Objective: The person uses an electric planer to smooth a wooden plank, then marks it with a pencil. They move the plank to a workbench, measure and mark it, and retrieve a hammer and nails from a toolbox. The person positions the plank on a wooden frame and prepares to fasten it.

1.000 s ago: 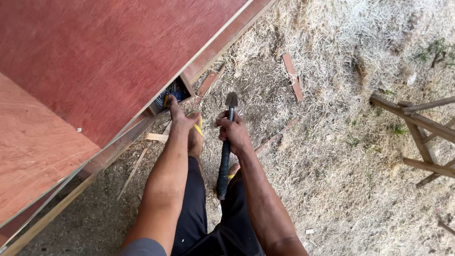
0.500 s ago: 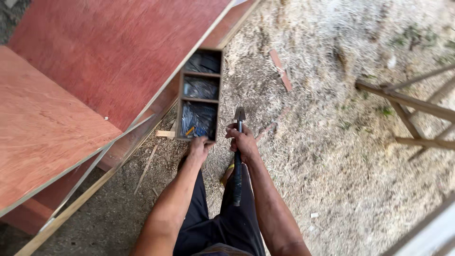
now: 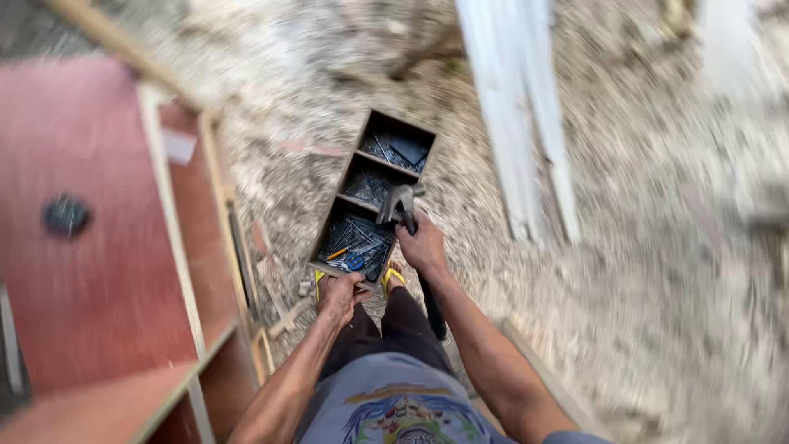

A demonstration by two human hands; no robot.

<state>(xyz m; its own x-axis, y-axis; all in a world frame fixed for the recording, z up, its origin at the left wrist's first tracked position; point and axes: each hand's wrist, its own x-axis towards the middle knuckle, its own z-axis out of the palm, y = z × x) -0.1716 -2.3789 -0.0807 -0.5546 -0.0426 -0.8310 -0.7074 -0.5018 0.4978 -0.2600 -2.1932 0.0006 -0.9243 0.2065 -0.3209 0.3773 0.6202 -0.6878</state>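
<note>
Outdoor ground of dry straw and dirt [image 3: 657,271], seen from above and blurred by camera motion. At the far left stands a structure of reddish-brown plywood panels [image 3: 90,247] edged with pale wooden framing strips [image 3: 168,214]; a dark round mark sits on one panel. Small wood scraps lie on the ground just beside its base.

In the middle, a long, narrow wooden toolbox [image 3: 374,193] rests on the ground, divided into 3 compartments. All 3 hold dark metal pieces that look like nails; the nearest one also shows an orange-handled item and a blue one. The left hand [image 3: 339,294] reaches down to the near end of the toolbox, fingers curled at its edge; whether it grips anything cannot be told. Yellow sandals show just under the hands.

Slightly right, the right hand [image 3: 423,247] is clenched around the dark handle of a hammer [image 3: 400,201], whose metal head hangs over the near and middle compartments. Nothing has been lifted out of the box yet, and the hammer is in hand, not striking.

Further right, pale white boards [image 3: 514,123] lie angled across the ground.
</note>
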